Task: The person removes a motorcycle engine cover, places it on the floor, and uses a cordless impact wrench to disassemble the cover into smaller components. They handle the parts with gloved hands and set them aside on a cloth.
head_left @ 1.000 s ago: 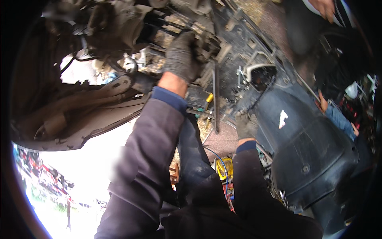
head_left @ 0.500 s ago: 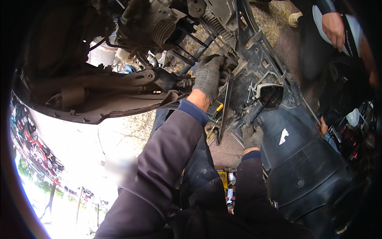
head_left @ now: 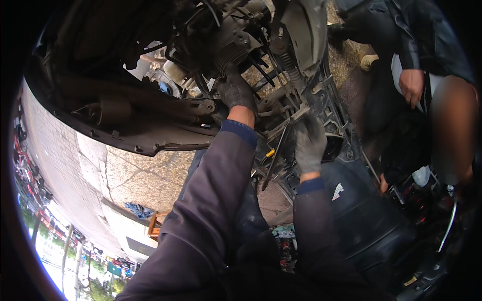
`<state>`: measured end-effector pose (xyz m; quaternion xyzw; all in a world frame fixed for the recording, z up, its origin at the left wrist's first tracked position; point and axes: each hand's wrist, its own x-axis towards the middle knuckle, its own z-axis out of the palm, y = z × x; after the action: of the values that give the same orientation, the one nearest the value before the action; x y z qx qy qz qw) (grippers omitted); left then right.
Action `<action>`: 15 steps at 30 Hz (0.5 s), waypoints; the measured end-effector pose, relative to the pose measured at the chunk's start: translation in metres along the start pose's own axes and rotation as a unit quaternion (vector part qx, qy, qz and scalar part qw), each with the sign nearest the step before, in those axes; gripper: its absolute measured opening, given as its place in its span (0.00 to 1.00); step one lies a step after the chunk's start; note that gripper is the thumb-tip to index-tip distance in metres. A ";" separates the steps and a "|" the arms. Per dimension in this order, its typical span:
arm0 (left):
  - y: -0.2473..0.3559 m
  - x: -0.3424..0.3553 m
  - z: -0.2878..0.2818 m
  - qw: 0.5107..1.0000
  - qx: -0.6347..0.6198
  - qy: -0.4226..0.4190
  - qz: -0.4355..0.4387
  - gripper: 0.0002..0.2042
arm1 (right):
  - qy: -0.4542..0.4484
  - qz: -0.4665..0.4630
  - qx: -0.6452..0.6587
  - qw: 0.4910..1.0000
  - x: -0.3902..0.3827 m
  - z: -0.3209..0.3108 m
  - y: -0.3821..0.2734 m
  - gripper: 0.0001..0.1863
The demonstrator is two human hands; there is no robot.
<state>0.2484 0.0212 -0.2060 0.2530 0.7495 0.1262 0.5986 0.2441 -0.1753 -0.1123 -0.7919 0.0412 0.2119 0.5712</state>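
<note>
Your gloved left hand [head_left: 236,93] is curled up against the underside of the finned engine cylinder [head_left: 230,57], which sits just past your fingers at the top of the view; whether it grips anything there, you cannot tell. Your right hand [head_left: 310,145] is blurred over the dark frame tray, just left of the black recess [head_left: 332,146], and its grip is also unclear. If your left hand slipped, your knuckles could scrape the fins or nearby brackets, since metal crowds them closely. The dark metal bar [head_left: 272,166] slants between your forearms and could snag your right cuff if you swing that arm left; a knock might also shift the yellow-handled tool [head_left: 270,153] beside it. Beyond, the coil-spring shock absorber [head_left: 288,62] stands right of the cylinder, and the large plastic shell [head_left: 113,138] blocks access from the left. The black body panel [head_left: 361,200] spreads along your right forearm, while a co-worker's hand [head_left: 411,84] hangs farther right, so elbow room looks limited there.
</note>
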 end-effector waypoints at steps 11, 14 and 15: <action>-0.013 0.059 0.023 0.981 -0.171 -0.060 0.068 0.44 | -0.152 -0.147 -0.430 0.877 0.102 0.144 -0.074 0.28; -0.020 0.066 0.025 0.983 -0.178 -0.033 0.040 0.40 | -0.146 -0.156 -0.455 0.865 0.110 0.158 -0.073 0.32; -0.021 0.067 0.025 0.982 -0.183 -0.033 0.037 0.39 | -0.144 -0.149 -0.455 0.866 0.117 0.166 -0.072 0.32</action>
<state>0.2573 0.0363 -0.2788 0.1710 0.6837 0.2751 0.6539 0.3246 0.0230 -0.1358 -0.9214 -0.2612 0.2312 0.1714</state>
